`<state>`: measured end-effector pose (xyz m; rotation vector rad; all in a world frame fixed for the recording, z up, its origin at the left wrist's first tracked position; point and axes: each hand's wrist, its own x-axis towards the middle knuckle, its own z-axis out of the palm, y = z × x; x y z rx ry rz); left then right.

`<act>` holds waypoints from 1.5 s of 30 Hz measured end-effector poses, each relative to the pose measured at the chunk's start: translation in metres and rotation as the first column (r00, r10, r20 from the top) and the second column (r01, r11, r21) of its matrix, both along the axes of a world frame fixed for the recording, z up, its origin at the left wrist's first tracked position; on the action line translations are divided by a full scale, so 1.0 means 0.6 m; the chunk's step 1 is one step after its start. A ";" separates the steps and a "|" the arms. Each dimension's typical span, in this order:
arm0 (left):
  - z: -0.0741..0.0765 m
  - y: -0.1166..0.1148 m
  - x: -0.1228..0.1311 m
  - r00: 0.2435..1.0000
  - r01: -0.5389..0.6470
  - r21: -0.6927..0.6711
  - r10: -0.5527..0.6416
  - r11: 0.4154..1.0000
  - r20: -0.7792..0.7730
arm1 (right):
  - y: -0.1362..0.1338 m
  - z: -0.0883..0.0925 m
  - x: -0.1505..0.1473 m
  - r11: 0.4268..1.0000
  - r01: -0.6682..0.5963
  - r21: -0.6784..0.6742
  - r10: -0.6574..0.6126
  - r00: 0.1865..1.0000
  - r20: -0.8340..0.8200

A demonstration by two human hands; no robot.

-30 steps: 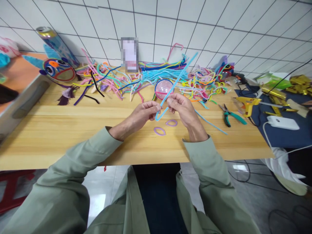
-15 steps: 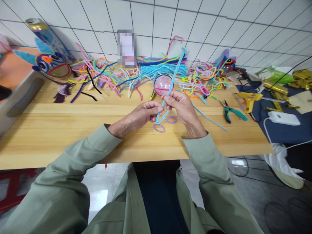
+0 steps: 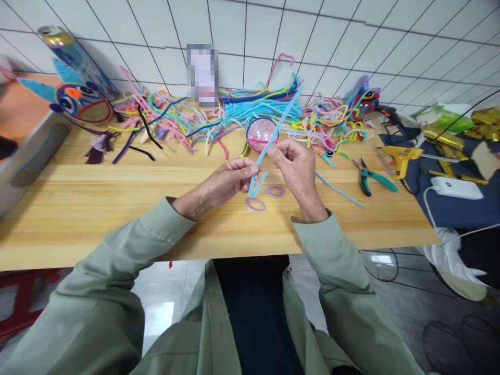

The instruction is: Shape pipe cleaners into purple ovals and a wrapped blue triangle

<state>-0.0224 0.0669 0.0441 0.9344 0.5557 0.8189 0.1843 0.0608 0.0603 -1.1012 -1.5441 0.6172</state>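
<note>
A light-blue pipe cleaner [image 3: 282, 122] is bent into a narrow V near its lower end, its long part slanting up to the right. My left hand [image 3: 230, 179] pinches it just above the bend. Higher on the long part, the fingers of my right hand [image 3: 295, 169] are closed on it too. The short bent end points up between my hands and is free. Beneath, two purple leaf-shaped loops [image 3: 255, 204] lie on the table. Behind my hands sits a clear ball [image 3: 261, 134] banded in blue and pink.
Piles of coloured pipe cleaners [image 3: 261, 110] line the wall. Teal-handled pliers [image 3: 375, 179], a yellow glue gun [image 3: 400, 160] and a white power block [image 3: 456, 188] lie to the right. A decorated bird-like ball [image 3: 84, 103] and a tall can [image 3: 74, 57] stand at the left.
My right hand has let the short bent end go and shifted slightly right along the long part. The pipe cleaner now leans further right. My left hand has hardly moved.
</note>
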 end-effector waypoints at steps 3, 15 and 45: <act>0.004 0.002 -0.003 1.000 0.000 -0.011 0.000 1.000 0.018 | -0.009 0.015 0.010 0.946 0.034 0.323 -0.118 0.963 0.241; 0.001 0.002 -0.008 0.996 0.070 0.012 -0.070 0.998 0.060 | 0.025 -0.007 0.036 0.836 -0.154 0.526 -0.167 0.843 0.511; 0.001 0.004 -0.007 0.990 -0.019 -0.033 0.024 0.999 0.139 | -0.005 -0.005 0.024 0.934 -0.198 0.297 0.078 0.925 0.371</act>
